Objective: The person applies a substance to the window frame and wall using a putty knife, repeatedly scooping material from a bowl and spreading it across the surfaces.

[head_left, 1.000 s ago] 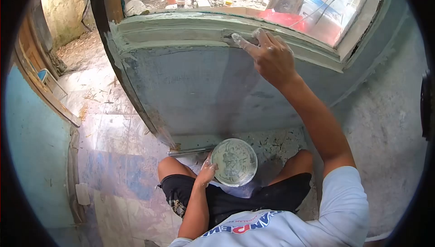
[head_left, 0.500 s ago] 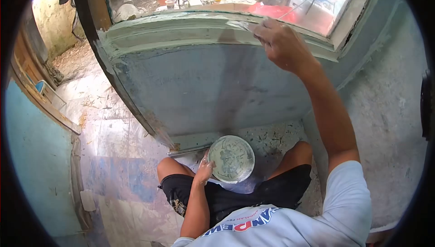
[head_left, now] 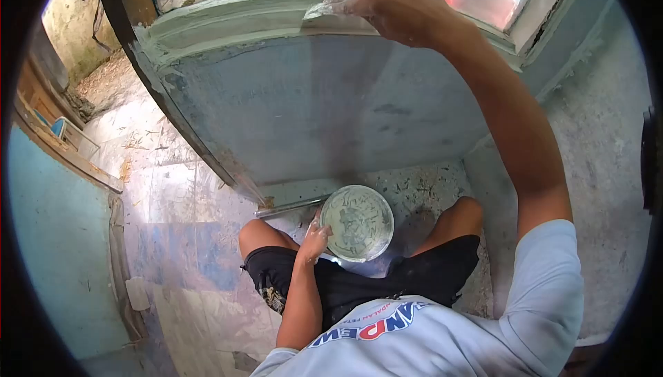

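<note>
Two hands in view; right hand (head_left: 404, 7) raised at the top edge of the blue door panel (head_left: 324, 107), fingers closed on one pale scraper (head_left: 330, 8); its blade juts past the fingertips, pressed flat on the putty-coated moulding (head_left: 228, 21) above the panel; left hand (head_left: 314, 239) below the panel's foot, fingers curled on the rim of one round tin (head_left: 357, 223) of grey-green putty; one metal rod (head_left: 290, 206) on gritty floor at the panel's base; worn floor tiles (head_left: 179, 204) left of the panel.
</note>
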Available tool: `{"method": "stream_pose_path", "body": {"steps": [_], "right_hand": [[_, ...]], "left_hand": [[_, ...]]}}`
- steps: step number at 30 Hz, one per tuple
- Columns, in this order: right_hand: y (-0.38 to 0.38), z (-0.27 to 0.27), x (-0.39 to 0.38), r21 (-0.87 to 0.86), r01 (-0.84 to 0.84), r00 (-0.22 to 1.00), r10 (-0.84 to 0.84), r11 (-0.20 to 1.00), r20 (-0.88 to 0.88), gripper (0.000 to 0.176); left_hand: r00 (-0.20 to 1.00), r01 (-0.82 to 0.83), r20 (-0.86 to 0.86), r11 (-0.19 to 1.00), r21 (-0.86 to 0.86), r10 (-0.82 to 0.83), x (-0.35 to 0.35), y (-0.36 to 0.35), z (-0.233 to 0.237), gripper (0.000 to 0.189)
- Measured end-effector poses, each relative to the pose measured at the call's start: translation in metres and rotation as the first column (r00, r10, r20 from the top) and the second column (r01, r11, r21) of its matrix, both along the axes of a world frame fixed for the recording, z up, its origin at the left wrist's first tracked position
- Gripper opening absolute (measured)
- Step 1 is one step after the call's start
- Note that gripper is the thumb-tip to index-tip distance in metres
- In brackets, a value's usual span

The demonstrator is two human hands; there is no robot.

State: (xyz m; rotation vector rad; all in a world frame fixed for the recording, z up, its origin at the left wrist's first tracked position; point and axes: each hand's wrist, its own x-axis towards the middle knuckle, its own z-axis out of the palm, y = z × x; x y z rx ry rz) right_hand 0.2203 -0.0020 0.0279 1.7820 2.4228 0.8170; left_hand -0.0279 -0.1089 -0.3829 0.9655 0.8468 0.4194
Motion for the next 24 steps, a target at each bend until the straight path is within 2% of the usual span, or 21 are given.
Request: {"method": "stream_pose_path", "body": {"steps": [1,2,3,5,7,9,12,14,18,20,21,23,24], "right_hand": [[0.0,0.0,0.002,0.001,0.039,0.999,-0.039,0.999,0.012,0.038],[-0.005,0.0,0.006,0.055,-0.034,0.999,0.034,0.998,0.007,0.038],[-0.009,0.0,0.01,0.053,-0.035,0.999,0.035,0.998,0.007,0.038],[-0.017,0.0,0.018,0.05,0.055,0.998,-0.055,0.997,0.008,0.038],[-0.022,0.0,0.029,0.042,0.055,0.998,-0.055,0.998,-0.004,0.038],[-0.028,0.001,0.035,0.034,0.059,0.998,-0.058,0.998,-0.016,0.037],[-0.038,0.003,0.045,0.001,0.155,0.988,-0.155,0.988,-0.003,0.038],[-0.044,-0.001,0.059,0.051,0.098,0.995,-0.096,0.994,-0.04,0.028],[-0.071,-0.005,0.078,0.057,0.141,0.988,-0.137,0.988,-0.069,0.03],[-0.093,-0.007,0.081,0.099,0.223,0.956,-0.197,0.97,-0.217,0.036],[-0.097,-0.02,0.098,0.227,0.075,0.973,-0.022,0.971,-0.231,0.037],[-0.11,-0.033,0.104,0.205,0.161,0.942,-0.089,0.965,-0.323,0.039],[-0.112,-0.037,0.107,0.265,0.079,0.951,0.007,0.961,-0.309,0.041]], "left_hand": [[1.0,0.011,0.006,1.0,0.012,-0.011,-0.001,0.001,0.002,0.077],[1.0,0.021,0.015,0.999,0.025,-0.022,0.0,0.002,0.004,0.077],[1.0,0.019,0.018,0.999,0.028,-0.02,-0.001,0.002,0.008,0.077],[1.0,0.017,0.007,1.0,0.004,-0.017,-0.002,0.001,0.005,0.077],[1.0,0.016,0.0,1.0,-0.017,-0.016,-0.001,0.002,-0.002,0.077],[0.999,0.037,0.014,0.999,0.03,-0.037,0.0,0.004,-0.01,0.076],[0.999,0.036,0.022,0.997,0.061,-0.037,0.001,0.005,-0.02,0.075],[0.999,0.032,0.027,0.997,0.07,-0.034,0.001,0.004,-0.019,0.075],[0.999,0.033,0.024,0.998,0.05,-0.034,0.001,0.004,-0.009,0.073],[1.0,0.025,0.014,0.998,0.05,-0.026,0.0,0.004,-0.006,0.073],[1.0,0.012,0.003,0.999,0.048,-0.012,0.0,0.003,-0.004,0.073],[1.0,0.011,0.018,0.998,0.064,-0.012,0.0,0.004,-0.007,0.072],[0.999,0.028,-0.018,0.997,0.066,-0.027,-0.002,0.004,-0.008,0.074]]}}
